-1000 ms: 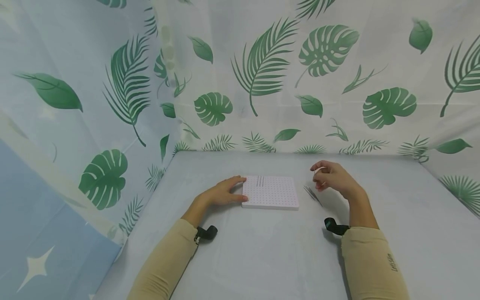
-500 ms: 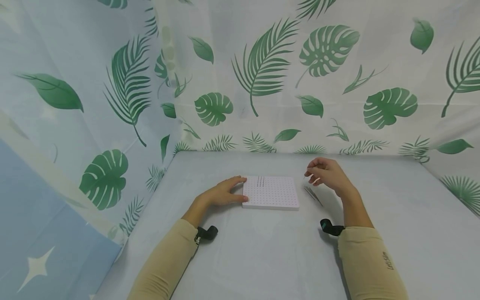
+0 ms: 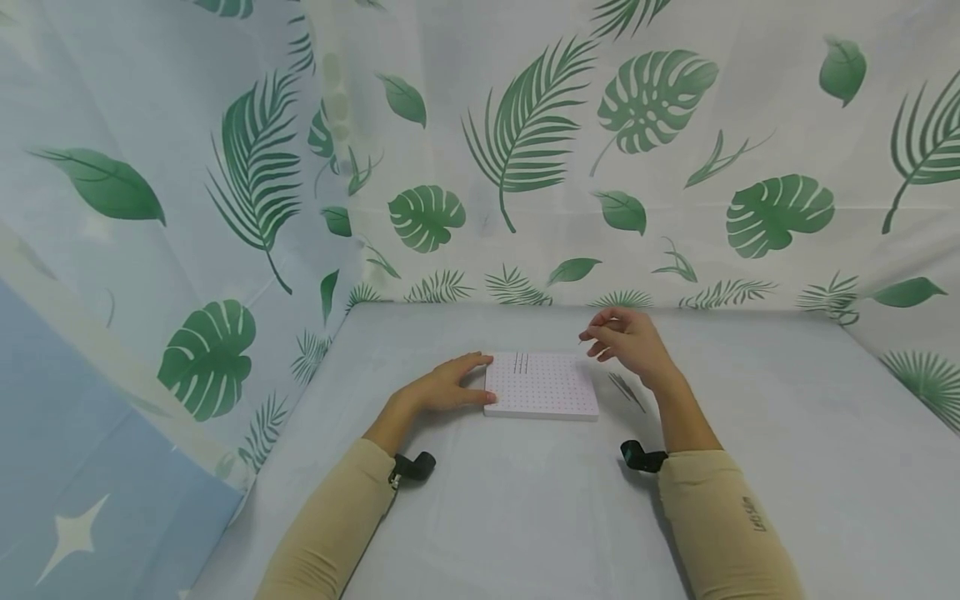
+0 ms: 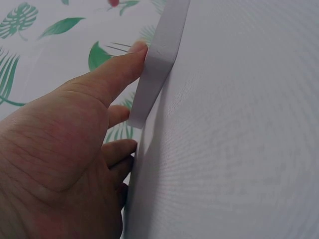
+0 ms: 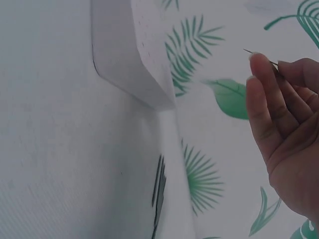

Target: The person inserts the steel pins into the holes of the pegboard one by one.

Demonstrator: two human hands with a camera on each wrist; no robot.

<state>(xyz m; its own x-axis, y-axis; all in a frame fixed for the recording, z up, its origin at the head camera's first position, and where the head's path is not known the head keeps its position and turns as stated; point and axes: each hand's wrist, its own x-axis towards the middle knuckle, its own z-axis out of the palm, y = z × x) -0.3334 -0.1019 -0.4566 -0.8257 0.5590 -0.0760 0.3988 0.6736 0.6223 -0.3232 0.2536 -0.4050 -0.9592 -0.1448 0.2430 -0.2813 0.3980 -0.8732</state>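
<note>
Pin (image 5: 247, 51), pinched in raised right hand (image 3: 626, 342), right of frame centre. Left hand (image 3: 446, 383), fingers spread, touches left edge of board (image 3: 543, 392).

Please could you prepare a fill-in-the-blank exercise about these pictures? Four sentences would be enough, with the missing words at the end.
1. The white board is touched by the person's ____ hand.
2. In it, ____ dark sticks stand upright.
3. In the head view, loose sticks lie to the board's ____.
4. Behind the right hand, which holds a thin stick, the printed leaves are coloured ____.

Missing words: left; three; right; green.
</note>
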